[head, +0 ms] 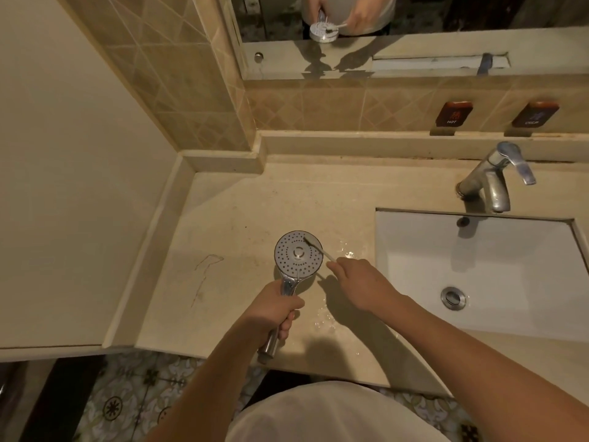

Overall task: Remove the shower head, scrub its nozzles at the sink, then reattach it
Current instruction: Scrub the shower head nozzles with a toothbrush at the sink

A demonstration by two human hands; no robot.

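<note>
Your left hand (274, 309) wraps its grip around the chrome handle of the shower head (298, 254), tilting the nozzle face up toward you so every hole is reachable. Your right hand (360, 282) pinches the end of a toothbrush (318, 248), bristles resting on the face's upper right edge. You hold the head above the wet surface (242, 202), left of the sink (478, 266), not over it. Both forearms reach forward, the right wrist angled inward.

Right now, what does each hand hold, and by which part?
The left hand grips the shower head by its handle. The right hand pinches the toothbrush by its handle end.
</note>
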